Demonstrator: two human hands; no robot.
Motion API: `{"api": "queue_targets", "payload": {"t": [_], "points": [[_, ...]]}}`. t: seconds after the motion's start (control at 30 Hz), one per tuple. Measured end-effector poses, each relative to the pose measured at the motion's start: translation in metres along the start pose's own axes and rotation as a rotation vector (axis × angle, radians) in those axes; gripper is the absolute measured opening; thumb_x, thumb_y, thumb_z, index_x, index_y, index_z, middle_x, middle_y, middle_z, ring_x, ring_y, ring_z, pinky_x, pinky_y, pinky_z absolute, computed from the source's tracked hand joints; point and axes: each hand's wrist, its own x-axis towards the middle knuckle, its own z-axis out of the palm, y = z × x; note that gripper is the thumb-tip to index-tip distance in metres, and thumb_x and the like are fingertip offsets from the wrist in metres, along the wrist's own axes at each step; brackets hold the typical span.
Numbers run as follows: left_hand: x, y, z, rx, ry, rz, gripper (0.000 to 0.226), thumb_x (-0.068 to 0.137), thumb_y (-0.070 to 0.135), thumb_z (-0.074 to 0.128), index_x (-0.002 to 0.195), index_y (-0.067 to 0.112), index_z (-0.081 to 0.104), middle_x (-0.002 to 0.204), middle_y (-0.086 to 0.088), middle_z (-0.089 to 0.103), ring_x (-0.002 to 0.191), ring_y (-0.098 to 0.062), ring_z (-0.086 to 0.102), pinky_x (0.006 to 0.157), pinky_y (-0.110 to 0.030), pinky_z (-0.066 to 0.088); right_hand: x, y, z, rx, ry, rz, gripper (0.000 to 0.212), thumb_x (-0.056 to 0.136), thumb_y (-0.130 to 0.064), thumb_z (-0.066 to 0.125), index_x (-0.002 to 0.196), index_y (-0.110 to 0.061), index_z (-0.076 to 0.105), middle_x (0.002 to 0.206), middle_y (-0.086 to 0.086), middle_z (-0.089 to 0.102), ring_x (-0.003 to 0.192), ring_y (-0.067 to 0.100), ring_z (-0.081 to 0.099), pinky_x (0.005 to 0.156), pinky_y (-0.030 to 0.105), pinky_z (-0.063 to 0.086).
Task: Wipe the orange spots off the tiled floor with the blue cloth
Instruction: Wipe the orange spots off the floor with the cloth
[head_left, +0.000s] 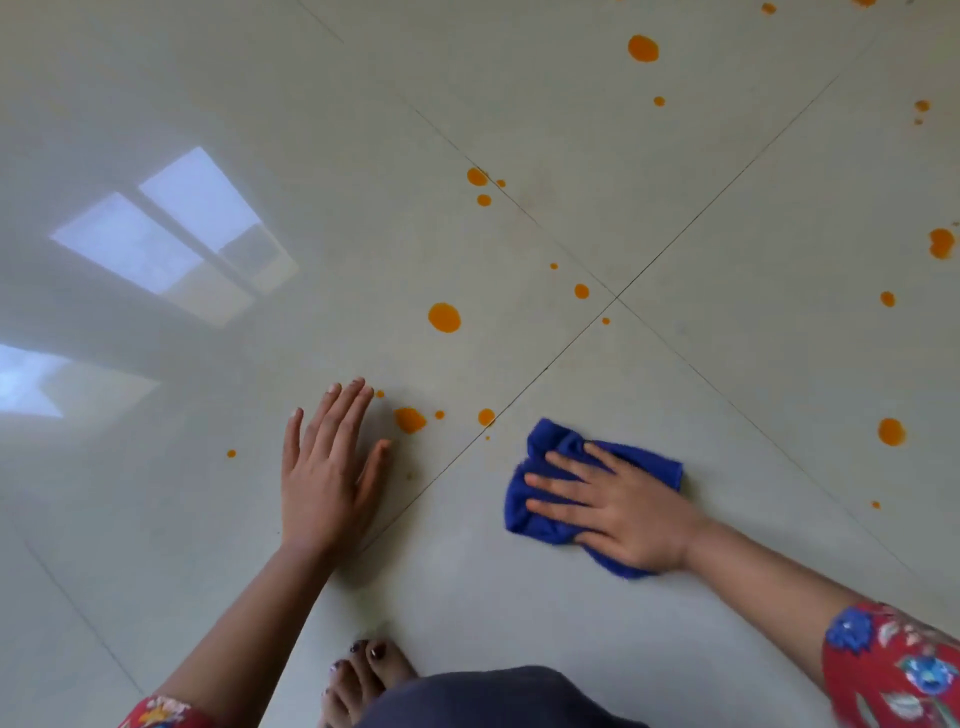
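While pressing blue cloth (548, 441) flat at lower centre under right hand (623, 512), fingers (569, 464) straight, bracing left hand (324, 483) flat, empty, on tiled floor (519, 603). Early in wiping; next, likely sweep up-left over nearest orange spots (410, 420).

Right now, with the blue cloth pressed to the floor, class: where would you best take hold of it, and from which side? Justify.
Pinch the bunched folds of the blue cloth at its far corner, coming from above. There the fabric rises in ridges clear of the right hand; the rest lies flattened on the tiled floor beneath it.
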Motion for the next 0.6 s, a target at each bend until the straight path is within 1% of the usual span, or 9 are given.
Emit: {"api": "queue_targets", "payload": {"t": [0.03, 0.07, 0.17, 0.2, 0.23, 0.33, 0.4, 0.47, 0.6], "points": [[0.0, -0.004, 0.0, 0.001, 0.007, -0.016, 0.054, 0.098, 0.042, 0.038, 0.147, 0.02, 0.037, 0.154, 0.004, 0.036, 0.146, -0.012, 0.024, 0.12, -0.042, 0.013, -0.003, 0.014, -0.003, -0.019, 0.002, 0.004, 0.058, 0.093, -0.04, 0.041, 0.149, -0.03, 0.031, 0.157, -0.007, 0.027, 0.145, 0.024, 0.025, 0.114, 0.045, 0.017], [0.0, -0.008, 0.002, 0.001, 0.007, -0.032, 0.054, 0.098, 0.042, 0.038, 0.148, 0.02, 0.036, 0.155, 0.004, 0.035, 0.146, -0.012, 0.023, 0.121, -0.041, 0.012, 0.001, 0.026, -0.005, -0.016, 0.018, 0.098, 0.058, 0.092, -0.039, 0.04, 0.148, -0.028, 0.032, 0.156, -0.005, 0.029, 0.143, 0.026, 0.028, 0.114, 0.046, 0.017], [0.002, -0.01, 0.005, -0.014, 0.001, -0.051, 0.054, 0.098, 0.041, 0.038, 0.149, 0.021, 0.034, 0.156, 0.006, 0.032, 0.147, -0.01, 0.021, 0.121, -0.039, 0.008, 0.042, 0.026, -0.014, 0.097, 0.173, 0.647, 0.055, 0.096, -0.036, 0.033, 0.149, -0.026, 0.03, 0.157, -0.003, 0.024, 0.146, 0.026, 0.025, 0.117, 0.05, 0.017], [0.002, -0.009, 0.005, -0.02, 0.007, -0.057, 0.055, 0.098, 0.04, 0.038, 0.149, 0.021, 0.033, 0.156, 0.006, 0.032, 0.147, -0.01, 0.021, 0.121, -0.039, 0.008, 0.059, 0.013, -0.013, 0.11, 0.22, 0.712, 0.055, 0.095, -0.036, 0.034, 0.149, -0.025, 0.031, 0.158, -0.003, 0.023, 0.146, 0.026, 0.024, 0.117, 0.05, 0.016], [0.002, -0.008, 0.004, -0.026, 0.015, -0.069, 0.054, 0.098, 0.039, 0.038, 0.149, 0.021, 0.033, 0.156, 0.006, 0.032, 0.147, -0.01, 0.02, 0.121, -0.039, 0.008, 0.07, 0.0, -0.01, 0.103, 0.228, 0.656, 0.056, 0.095, -0.036, 0.035, 0.15, -0.025, 0.031, 0.159, -0.002, 0.021, 0.147, 0.027, 0.022, 0.118, 0.05, 0.015], [0.001, -0.013, 0.005, -0.06, 0.051, -0.12, 0.054, 0.098, 0.037, 0.037, 0.149, 0.019, 0.034, 0.155, 0.004, 0.034, 0.147, -0.01, 0.021, 0.121, -0.04, 0.008, 0.064, -0.012, 0.001, 0.044, 0.053, 0.159, 0.059, 0.096, -0.039, 0.038, 0.152, -0.03, 0.024, 0.162, -0.006, 0.014, 0.15, 0.022, 0.01, 0.12, 0.044, 0.007], [0.002, -0.013, 0.006, -0.066, 0.069, -0.137, 0.053, 0.098, 0.036, 0.037, 0.148, 0.018, 0.034, 0.155, 0.003, 0.035, 0.147, -0.011, 0.022, 0.122, -0.04, 0.008, 0.044, 0.005, -0.003, 0.039, -0.016, -0.018, 0.059, 0.096, -0.04, 0.041, 0.152, -0.033, 0.025, 0.161, -0.009, 0.015, 0.15, 0.019, 0.009, 0.121, 0.042, 0.005], [0.003, -0.013, 0.007, -0.06, 0.077, -0.163, 0.053, 0.098, 0.036, 0.037, 0.148, 0.018, 0.034, 0.154, 0.003, 0.036, 0.146, -0.01, 0.022, 0.122, -0.039, 0.008, 0.037, 0.027, -0.007, 0.02, -0.025, 0.042, 0.057, 0.095, -0.039, 0.04, 0.151, -0.033, 0.026, 0.16, -0.01, 0.019, 0.149, 0.019, 0.012, 0.12, 0.041, 0.005], [0.003, -0.013, 0.008, -0.055, 0.067, -0.179, 0.053, 0.098, 0.036, 0.037, 0.148, 0.019, 0.034, 0.155, 0.004, 0.034, 0.147, -0.01, 0.021, 0.122, -0.037, 0.006, 0.076, 0.025, -0.019, 0.089, 0.159, 0.599, 0.055, 0.097, -0.038, 0.036, 0.15, -0.03, 0.028, 0.159, -0.007, 0.021, 0.148, 0.022, 0.017, 0.12, 0.046, 0.01]]}}
